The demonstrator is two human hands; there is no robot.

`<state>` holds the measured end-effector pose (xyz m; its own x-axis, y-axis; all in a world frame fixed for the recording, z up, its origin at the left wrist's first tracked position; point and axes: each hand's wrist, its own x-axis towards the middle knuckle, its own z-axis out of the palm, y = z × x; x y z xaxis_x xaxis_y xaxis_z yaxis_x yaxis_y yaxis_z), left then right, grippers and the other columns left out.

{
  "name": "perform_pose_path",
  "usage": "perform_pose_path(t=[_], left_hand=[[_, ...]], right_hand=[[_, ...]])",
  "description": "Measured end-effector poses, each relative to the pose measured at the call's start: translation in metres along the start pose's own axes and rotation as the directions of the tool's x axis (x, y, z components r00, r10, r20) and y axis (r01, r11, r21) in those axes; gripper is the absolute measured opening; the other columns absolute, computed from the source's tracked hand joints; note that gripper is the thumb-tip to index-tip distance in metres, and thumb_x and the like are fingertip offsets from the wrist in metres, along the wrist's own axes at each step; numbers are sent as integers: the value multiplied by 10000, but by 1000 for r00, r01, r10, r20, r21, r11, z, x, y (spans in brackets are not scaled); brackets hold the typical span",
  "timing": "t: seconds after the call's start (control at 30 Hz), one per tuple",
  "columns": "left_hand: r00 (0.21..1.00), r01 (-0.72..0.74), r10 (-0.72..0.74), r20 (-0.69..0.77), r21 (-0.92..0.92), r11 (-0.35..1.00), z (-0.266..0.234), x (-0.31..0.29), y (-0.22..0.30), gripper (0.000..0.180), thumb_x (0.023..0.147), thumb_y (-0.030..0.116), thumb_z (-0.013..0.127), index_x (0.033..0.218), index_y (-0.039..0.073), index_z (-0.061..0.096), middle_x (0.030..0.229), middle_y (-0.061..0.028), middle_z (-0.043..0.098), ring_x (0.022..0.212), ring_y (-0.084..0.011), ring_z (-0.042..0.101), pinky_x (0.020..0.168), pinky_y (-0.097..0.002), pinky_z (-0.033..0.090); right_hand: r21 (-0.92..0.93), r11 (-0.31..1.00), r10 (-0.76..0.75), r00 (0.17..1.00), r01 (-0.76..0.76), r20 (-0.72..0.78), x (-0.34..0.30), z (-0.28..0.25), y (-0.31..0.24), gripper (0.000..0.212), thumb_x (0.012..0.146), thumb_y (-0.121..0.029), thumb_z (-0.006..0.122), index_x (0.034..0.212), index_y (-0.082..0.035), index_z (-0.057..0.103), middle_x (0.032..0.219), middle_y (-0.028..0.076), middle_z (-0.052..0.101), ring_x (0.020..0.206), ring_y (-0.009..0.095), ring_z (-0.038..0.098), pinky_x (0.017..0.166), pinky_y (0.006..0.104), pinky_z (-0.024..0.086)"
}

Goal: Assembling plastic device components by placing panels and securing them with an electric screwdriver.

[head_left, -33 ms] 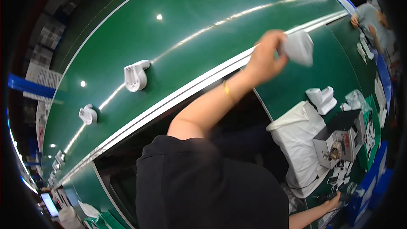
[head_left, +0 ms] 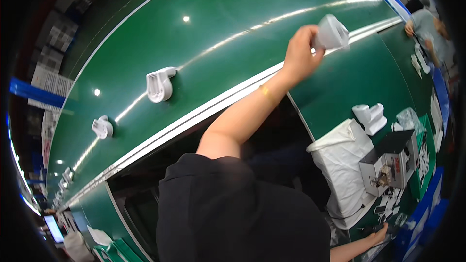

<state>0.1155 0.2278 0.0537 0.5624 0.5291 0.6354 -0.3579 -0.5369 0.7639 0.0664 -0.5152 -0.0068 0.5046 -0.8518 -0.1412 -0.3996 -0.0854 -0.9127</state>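
Observation:
My left hand (head_left: 303,51), a yellow band on its wrist, is raised at the belt's near edge. Its fingers are closed round a white plastic housing (head_left: 332,32), slightly smeared by motion. At the lower right, my right hand (head_left: 377,236) is closed on a dark slim tool (head_left: 370,227), whose kind I cannot make out. Beside that tool stands a grey metal box-shaped device (head_left: 383,170) with a brass-coloured part in front. Another white housing (head_left: 370,118) stands on the green bench, just beyond a white cloth-covered block (head_left: 342,160).
On the green belt (head_left: 218,14) lie more white housings, one (head_left: 159,85) nearest and another (head_left: 102,127) farther left. A white rail (head_left: 213,104) divides belt from bench. A green tray (head_left: 423,157) and clear plastic bag (head_left: 409,118) lie right. A person (head_left: 428,31) works at the far right.
My left hand has moved a little up and left with the white housing, which is now turned differently. The right hand stays beside the metal device. The whole view has shifted slightly.

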Motion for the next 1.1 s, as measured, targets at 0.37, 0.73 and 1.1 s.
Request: perform_pose_path(t=[0.37,0.73,1.1], left_hand=[[897,296,-435,80,622,725,-6,44,-126,604,777,359,815,1234,20,612,1304,-194,606,1270,-377,522,1055,-433,449],[787,276,-599,-149,953,125,-344,-42,27,656,792,423,730,1306,37,607,1101,-227,701,968,-335,694,857,-397,548],[547,829,-336,767,-441,343,-59,-117,139,524,1043,319,470,1415,-50,458,1224,-140,639,1037,-259,659,876,-380,540]], right_hand=[[-88,929,-343,924,360,168,54,15,30,659,751,-293,801,1208,96,528,1164,246,557,1023,336,536,913,433,477],[-14,734,-678,730,679,-90,10,-42,-18,472,919,-204,733,1290,58,604,1218,204,680,1073,255,670,962,325,525],[734,202,-892,-187,648,411,-389,102,-95,743,698,-194,917,1311,-7,541,1306,185,591,1220,352,577,1021,425,462]])
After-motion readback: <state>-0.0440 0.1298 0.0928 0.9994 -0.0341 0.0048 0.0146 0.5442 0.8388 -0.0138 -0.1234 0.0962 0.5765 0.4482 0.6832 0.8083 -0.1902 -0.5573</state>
